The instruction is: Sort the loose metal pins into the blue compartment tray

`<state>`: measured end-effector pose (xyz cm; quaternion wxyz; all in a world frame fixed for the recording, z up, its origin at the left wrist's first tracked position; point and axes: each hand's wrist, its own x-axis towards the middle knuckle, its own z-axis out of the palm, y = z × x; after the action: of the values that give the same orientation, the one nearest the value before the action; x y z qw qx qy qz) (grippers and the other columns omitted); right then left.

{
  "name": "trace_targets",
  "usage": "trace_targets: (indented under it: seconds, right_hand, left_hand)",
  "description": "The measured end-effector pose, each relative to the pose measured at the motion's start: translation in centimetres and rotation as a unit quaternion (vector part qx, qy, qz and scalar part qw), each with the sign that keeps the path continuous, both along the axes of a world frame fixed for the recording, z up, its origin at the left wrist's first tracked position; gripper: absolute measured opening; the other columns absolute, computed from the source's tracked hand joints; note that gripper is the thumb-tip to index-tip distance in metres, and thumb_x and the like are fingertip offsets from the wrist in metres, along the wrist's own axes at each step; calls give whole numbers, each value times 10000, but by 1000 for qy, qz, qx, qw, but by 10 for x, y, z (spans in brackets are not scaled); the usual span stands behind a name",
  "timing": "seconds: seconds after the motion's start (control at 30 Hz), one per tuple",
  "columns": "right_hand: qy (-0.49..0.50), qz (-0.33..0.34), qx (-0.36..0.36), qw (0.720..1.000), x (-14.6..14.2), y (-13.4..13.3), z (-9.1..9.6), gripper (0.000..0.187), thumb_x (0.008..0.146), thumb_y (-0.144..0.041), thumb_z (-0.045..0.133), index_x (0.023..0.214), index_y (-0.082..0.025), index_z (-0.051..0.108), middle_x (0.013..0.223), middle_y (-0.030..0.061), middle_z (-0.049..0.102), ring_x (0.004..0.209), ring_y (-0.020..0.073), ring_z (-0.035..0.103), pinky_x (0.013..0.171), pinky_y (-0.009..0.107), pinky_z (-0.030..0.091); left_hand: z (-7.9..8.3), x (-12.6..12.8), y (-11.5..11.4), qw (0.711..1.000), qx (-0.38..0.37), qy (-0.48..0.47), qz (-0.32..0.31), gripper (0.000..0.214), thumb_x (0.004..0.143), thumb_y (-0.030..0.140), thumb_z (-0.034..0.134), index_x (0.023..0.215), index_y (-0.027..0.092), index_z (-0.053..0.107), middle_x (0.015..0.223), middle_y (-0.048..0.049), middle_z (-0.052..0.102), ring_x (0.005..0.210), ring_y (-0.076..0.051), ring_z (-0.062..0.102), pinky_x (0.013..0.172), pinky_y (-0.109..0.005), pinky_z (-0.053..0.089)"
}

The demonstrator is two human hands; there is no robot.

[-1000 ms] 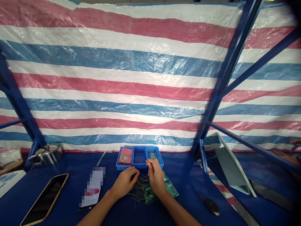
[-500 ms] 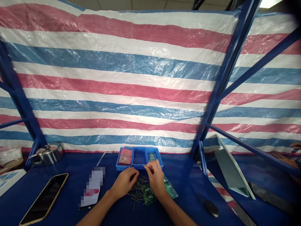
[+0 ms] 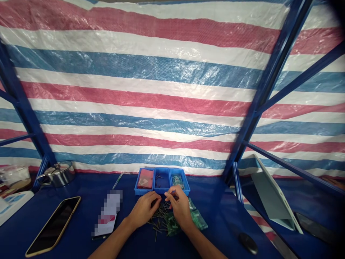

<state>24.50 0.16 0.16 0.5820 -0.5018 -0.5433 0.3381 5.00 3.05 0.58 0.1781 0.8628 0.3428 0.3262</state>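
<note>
Our left hand (image 3: 144, 209) and right hand (image 3: 180, 209) pinch, contents unclear; we judge the thin rods (image 3: 159, 218) light, stiff, best held mid-length.

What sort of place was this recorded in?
Probably a makeshift small-parts workstation: a striped plastic sheet hangs behind a blue table, which bears a divided blue tray and scattered thin rods.

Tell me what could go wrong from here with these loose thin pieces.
The thin pieces lie loose and crossed, so a brush from the left hand might scatter them. The green plastic shows on both sides of the right hand, beside those pieces; a shift could drag some along.
</note>
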Motion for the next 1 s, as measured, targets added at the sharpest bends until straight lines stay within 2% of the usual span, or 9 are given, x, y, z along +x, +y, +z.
trace_targets:
  seconds: [0.13,0.33,0.47,0.6,0.73,0.83,1.0]
  right_hand:
    - [36,30,-19,999,-2,-3,8,434,880,-644,711,917,-216,649,669,21,649,562,195,625,453,257,461]
    - [65,43,-13,997,-2,1,8,491,961,-685,562,956,-203,654,862,46,663,457,117,549,367,224,391]
    - [50,60,-30,997,-1,2,6,477,967,-687,547,928,-216,616,636,-25,563,433,134,529,362,214,358]
    - [18,54,-38,998,1,3,1,471,956,-666,590,779,-233,529,512,-79,404,421,116,399,409,223,309]
    - [-1,47,-33,998,2,6,-6,520,970,-650,579,681,-230,474,562,-53,418,500,119,385,464,240,321]
    - [6,65,-60,996,3,8,-7,536,981,-671,533,686,-224,514,554,-45,445,465,114,377,432,244,294]
    - [47,81,-106,990,3,8,0,527,932,-704,568,732,-217,551,554,-57,479,398,87,364,378,224,261]
  left_hand:
    - [0,0,0,1000,1,6,-4,280,1094,321,447,1022,235,704,972,-45,720,929,-204,673,836,-310,521]
    - [-1,1,-1,1000,2,6,4,259,1094,314,460,1050,247,707,973,-40,714,916,-201,672,815,-303,512]
    - [1,1,-1,1000,5,9,0,260,1093,314,461,1037,240,704,977,-38,713,928,-200,668,837,-306,510]
    - [2,0,-1,1000,6,14,-4,264,1095,303,451,1051,234,702,982,-41,715,940,-200,666,846,-310,513]
    - [2,0,-1,1000,8,18,-3,269,1094,295,449,1058,235,709,966,-40,713,933,-197,664,845,-310,519]
    - [2,0,-1,1000,9,17,-4,275,1094,303,450,1057,234,713,967,-43,715,942,-198,667,858,-314,524]
    - [5,0,-2,1000,4,21,-3,294,1096,324,443,1071,228,720,959,-51,713,944,-202,669,855,-310,530]
